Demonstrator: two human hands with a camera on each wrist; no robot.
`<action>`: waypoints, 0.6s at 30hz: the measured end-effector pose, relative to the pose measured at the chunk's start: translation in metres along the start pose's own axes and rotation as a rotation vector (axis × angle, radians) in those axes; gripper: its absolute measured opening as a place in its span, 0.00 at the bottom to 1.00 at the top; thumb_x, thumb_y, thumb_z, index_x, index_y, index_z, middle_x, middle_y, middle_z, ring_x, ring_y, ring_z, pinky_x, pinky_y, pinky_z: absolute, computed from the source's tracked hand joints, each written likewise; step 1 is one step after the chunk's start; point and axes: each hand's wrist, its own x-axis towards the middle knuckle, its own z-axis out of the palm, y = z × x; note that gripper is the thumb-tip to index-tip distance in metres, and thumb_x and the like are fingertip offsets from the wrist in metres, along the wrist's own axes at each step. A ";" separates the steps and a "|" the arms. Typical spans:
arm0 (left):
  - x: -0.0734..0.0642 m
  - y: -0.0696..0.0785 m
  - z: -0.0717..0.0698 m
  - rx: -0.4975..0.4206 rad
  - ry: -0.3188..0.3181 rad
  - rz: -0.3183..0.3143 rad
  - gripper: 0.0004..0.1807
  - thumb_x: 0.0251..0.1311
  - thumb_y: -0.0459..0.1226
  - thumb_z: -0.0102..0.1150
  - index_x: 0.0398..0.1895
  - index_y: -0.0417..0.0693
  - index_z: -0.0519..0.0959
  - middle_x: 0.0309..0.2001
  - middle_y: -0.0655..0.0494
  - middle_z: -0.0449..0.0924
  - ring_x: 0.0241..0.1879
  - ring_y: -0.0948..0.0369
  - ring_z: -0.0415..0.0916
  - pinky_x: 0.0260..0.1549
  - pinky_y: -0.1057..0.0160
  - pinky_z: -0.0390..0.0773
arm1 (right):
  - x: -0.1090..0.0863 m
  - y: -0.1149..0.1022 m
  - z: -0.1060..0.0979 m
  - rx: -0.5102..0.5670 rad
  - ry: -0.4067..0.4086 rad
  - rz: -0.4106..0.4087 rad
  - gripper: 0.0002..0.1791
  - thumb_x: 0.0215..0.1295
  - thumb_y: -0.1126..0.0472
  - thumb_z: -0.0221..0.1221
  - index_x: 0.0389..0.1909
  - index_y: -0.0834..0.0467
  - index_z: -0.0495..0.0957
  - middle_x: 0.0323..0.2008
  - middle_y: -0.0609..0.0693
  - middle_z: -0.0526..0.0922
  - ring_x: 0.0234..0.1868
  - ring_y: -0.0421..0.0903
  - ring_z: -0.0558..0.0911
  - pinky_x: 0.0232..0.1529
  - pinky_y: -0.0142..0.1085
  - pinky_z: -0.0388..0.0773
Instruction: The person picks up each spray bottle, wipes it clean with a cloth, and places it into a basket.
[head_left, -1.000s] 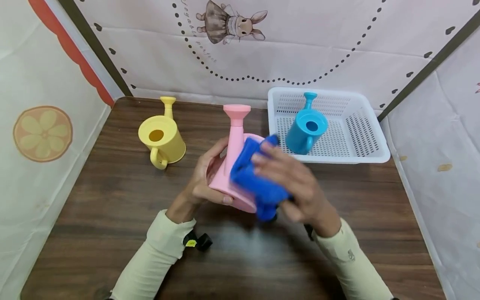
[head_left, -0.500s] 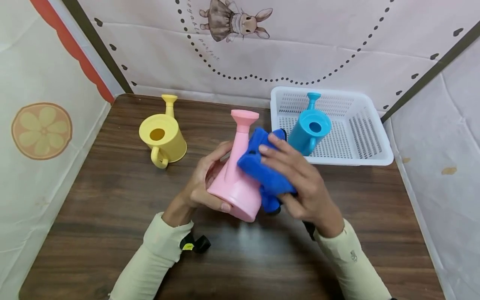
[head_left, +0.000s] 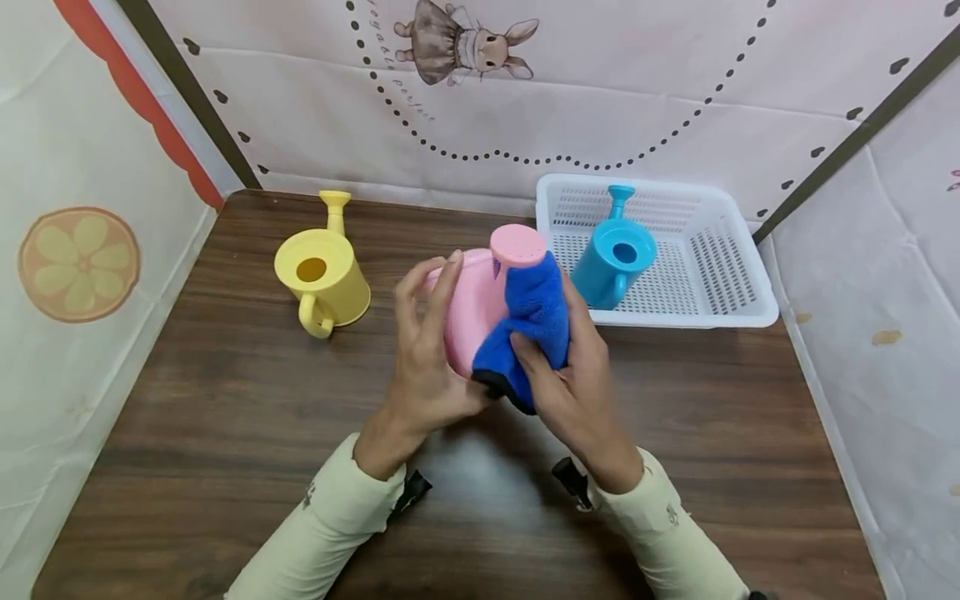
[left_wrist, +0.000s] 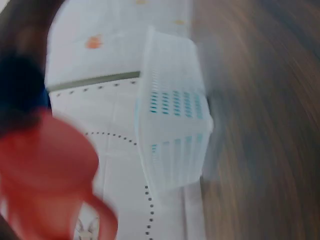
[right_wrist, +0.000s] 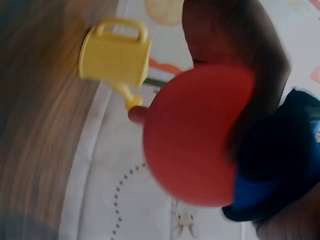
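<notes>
A pink watering can [head_left: 472, 308] is held above the table, its round spout head tipped up toward the head camera. My left hand [head_left: 427, 358] grips the can's body from the left. Bunched in my right hand [head_left: 581, 400] is a blue cloth [head_left: 538, 312] with a black edge, which the fingers and thumb wrap around the spout just below its head. In the right wrist view the can's round base [right_wrist: 195, 140] looks dark red and faces that camera. The left wrist view shows the can [left_wrist: 50, 170] blurred, with its handle at lower right.
A yellow watering can [head_left: 322, 279] stands upright at the table's back left. At the back right, a white perforated basket [head_left: 690, 319] holds a blue watering can [head_left: 615, 258]. Printed cloth walls [head_left: 615, 75] border the wooden table [head_left: 247, 442].
The pink can has turned in my left hand, its spout swinging right and toward the camera. My right hand has shifted the cloth from the can's side to its spout.
</notes>
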 end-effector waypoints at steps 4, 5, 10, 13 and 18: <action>-0.006 0.009 0.011 0.365 0.218 0.131 0.52 0.53 0.50 0.81 0.82 0.45 0.73 0.76 0.32 0.67 0.77 0.30 0.63 0.74 0.32 0.76 | 0.005 -0.003 0.021 0.101 0.130 0.147 0.33 0.82 0.66 0.63 0.83 0.63 0.66 0.74 0.59 0.81 0.74 0.54 0.82 0.80 0.57 0.77; -0.007 0.011 0.014 0.439 0.259 0.155 0.48 0.57 0.50 0.79 0.81 0.47 0.75 0.75 0.32 0.69 0.76 0.28 0.64 0.70 0.30 0.80 | 0.007 -0.003 0.025 0.113 0.168 0.160 0.32 0.82 0.66 0.64 0.81 0.64 0.67 0.73 0.60 0.82 0.73 0.54 0.83 0.79 0.56 0.78; -0.007 0.015 0.011 0.454 0.250 0.157 0.41 0.53 0.46 0.77 0.76 0.53 0.82 0.74 0.33 0.72 0.74 0.29 0.67 0.58 0.32 0.87 | 0.011 0.003 0.030 0.082 0.306 0.095 0.27 0.76 0.71 0.69 0.72 0.71 0.75 0.66 0.67 0.86 0.68 0.60 0.87 0.76 0.56 0.82; -0.002 0.015 -0.003 0.273 0.103 0.063 0.52 0.40 0.47 0.84 0.77 0.50 0.79 0.75 0.34 0.71 0.75 0.35 0.67 0.66 0.35 0.81 | 0.013 0.006 0.017 0.039 0.288 0.054 0.28 0.72 0.73 0.71 0.70 0.73 0.77 0.65 0.69 0.87 0.66 0.60 0.88 0.75 0.51 0.83; 0.015 0.010 -0.029 -0.130 -0.264 -0.089 0.65 0.27 0.45 0.97 0.81 0.50 0.77 0.77 0.39 0.67 0.75 0.45 0.67 0.68 0.47 0.79 | 0.015 0.012 -0.017 0.068 0.139 0.054 0.31 0.74 0.64 0.74 0.71 0.74 0.76 0.65 0.72 0.85 0.64 0.50 0.87 0.72 0.38 0.83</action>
